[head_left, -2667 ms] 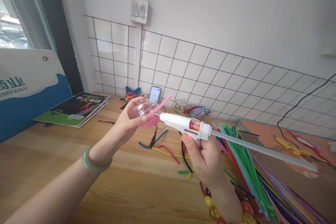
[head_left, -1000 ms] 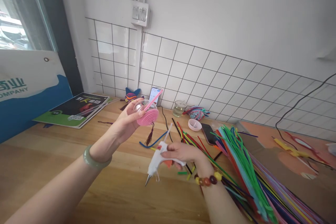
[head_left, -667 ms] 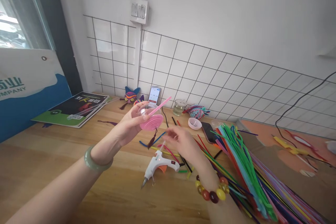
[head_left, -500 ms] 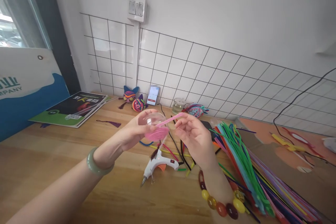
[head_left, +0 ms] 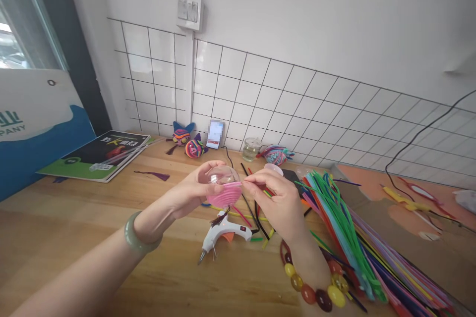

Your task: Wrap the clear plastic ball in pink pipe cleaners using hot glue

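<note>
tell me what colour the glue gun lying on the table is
White, with an orange trigger; the glue gun shows best in the head view, lying on the wooden table.

Both hands meet over the middle of the table [head_left: 74, 237]: the left hand [head_left: 189, 193] holds a ball [head_left: 221, 183], and the right hand [head_left: 277, 200] touches it from the right. A glue gun [head_left: 223, 233] lies on the table just below them. A heap of pipe cleaners [head_left: 349, 237] spreads to the right. At far left lies a book [head_left: 96, 156]. By the far wall stand a jar [head_left: 252, 148] and a phone [head_left: 215, 133].
</note>
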A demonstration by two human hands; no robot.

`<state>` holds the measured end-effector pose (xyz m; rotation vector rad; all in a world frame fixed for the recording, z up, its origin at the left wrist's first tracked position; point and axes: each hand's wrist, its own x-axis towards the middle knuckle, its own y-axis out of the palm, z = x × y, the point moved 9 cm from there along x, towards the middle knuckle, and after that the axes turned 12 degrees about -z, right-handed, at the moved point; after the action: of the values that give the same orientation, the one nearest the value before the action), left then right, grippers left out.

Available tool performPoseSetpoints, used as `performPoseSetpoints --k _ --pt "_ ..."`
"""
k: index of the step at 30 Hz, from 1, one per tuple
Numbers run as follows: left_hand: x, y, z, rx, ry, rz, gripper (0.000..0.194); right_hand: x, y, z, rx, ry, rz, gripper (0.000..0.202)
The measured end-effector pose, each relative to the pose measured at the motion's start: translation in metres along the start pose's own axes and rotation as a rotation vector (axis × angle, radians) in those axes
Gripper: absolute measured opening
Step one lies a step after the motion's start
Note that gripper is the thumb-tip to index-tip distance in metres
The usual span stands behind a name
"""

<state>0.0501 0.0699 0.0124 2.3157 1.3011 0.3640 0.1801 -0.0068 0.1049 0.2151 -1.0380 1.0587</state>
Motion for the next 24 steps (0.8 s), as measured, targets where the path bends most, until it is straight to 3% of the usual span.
performPoseSetpoints --k 13,24 --pt "-0.001 0.002 -0.002 0.014 0.027 0.015 0.057 -0.003 0.009 -0.01 -0.035 0.0 0.066 0.014" --pt "-0.002 0.006 -0.007 -0.012 0.077 0.045 0.055 -0.006 0.013 -0.017 0.089 0.261 0.037 0.017"
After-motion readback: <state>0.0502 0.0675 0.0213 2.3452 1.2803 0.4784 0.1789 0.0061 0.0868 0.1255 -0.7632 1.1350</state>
